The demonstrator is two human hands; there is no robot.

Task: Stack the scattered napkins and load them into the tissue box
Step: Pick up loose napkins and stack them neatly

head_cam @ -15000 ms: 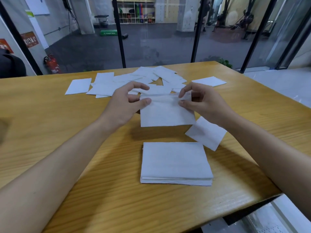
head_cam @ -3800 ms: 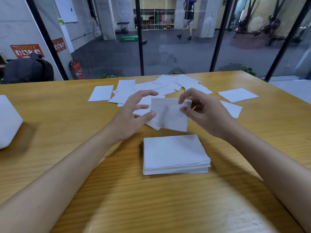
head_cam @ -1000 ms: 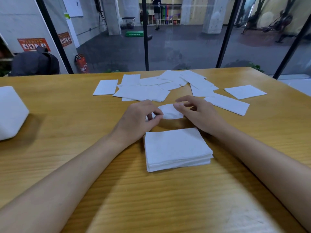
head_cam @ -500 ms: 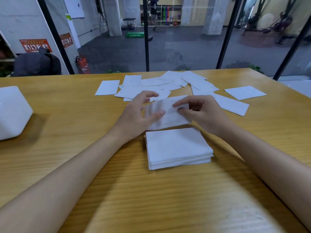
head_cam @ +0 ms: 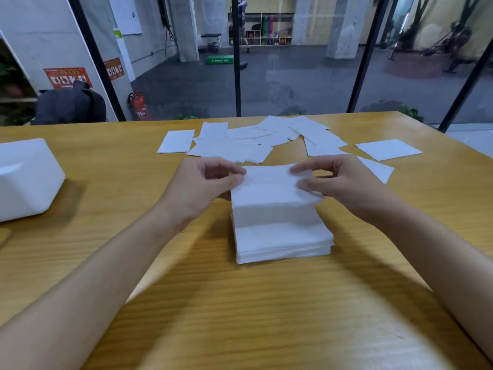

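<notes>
Both pinching one napkin (head_cam: 272, 186) by its ends — left hand (head_cam: 205, 188), right hand (head_cam: 338, 185) — directly over stack (head_cam: 282, 236), edges roughly parallel.

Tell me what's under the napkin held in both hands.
The napkin stack lies under the held napkin. Its near half and front edge show; its far part is covered, so contact cannot be judged.

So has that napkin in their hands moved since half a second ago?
Yes. The held napkin has come toward the person and now overhangs the far edge of the stack, pinched by the left hand and right hand.
</notes>
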